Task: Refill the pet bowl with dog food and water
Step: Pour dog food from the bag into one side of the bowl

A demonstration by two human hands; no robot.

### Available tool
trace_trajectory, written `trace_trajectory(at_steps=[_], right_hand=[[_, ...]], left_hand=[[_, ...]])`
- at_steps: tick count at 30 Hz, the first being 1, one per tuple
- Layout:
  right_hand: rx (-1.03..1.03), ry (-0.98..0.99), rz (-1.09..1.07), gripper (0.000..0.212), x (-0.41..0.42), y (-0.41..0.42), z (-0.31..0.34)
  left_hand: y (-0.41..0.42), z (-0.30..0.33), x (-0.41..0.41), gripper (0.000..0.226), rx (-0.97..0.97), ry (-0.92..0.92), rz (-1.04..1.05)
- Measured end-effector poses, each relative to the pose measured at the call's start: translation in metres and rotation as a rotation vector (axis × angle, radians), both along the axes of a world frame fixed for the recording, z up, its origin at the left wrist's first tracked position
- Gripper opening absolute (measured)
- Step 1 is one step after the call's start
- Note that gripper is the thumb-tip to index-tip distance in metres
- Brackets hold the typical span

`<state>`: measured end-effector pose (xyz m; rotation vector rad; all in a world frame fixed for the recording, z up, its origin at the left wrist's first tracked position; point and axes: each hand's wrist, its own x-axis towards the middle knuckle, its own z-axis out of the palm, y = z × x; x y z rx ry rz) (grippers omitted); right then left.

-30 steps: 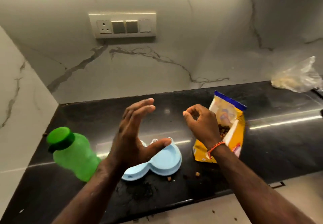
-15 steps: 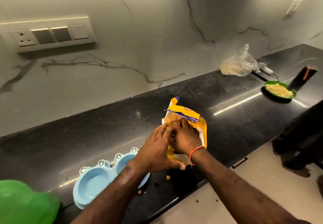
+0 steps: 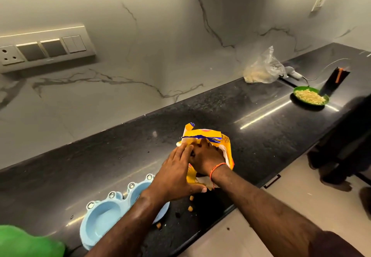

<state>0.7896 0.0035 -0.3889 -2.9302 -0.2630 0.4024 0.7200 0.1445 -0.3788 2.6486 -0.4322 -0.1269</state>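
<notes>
A yellow dog food bag [image 3: 206, 136] with a torn blue-striped top lies on the black counter [image 3: 251, 136]. My left hand [image 3: 176, 174] grips the bag's near side, thumb under its lower edge. My right hand [image 3: 206, 156], with an orange wrist thread, reaches into the bag's opening; its fingertips are hidden inside. A light blue double pet bowl [image 3: 104, 218] sits at the counter's front left, both wells looking bare, partly covered by my left forearm. A green water bottle [image 3: 26, 242] shows at the bottom left corner. A few kibbles [image 3: 190, 208] lie loose by the bowl.
A clear plastic bag [image 3: 263, 68] rests against the marble wall at the far right. A green plate [image 3: 310, 96] of pale food and a dark upright object [image 3: 337, 80] stand beyond it. A switch panel [image 3: 42, 48] is on the wall. Someone's feet [image 3: 339, 178] are on the floor at right.
Both hands came down from mid-air onto the food bag, and the right hand went into its opening. The view swung right, moving bowl and bottle to the lower left.
</notes>
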Motion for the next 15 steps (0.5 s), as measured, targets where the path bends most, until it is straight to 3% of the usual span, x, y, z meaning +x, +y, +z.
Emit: trace_trajectory(at_steps=[6, 15], right_hand=[[0.081, -0.091, 0.023, 0.033, 0.006, 0.001, -0.002], [0.137, -0.113, 0.018, 0.027, 0.01, -0.001, -0.001]], left_hand=[[0.009, -0.001, -0.006, 0.129, 0.019, 0.009, 0.014], [0.018, -0.001, -0.017, 0.12, 0.026, 0.034, 0.037]])
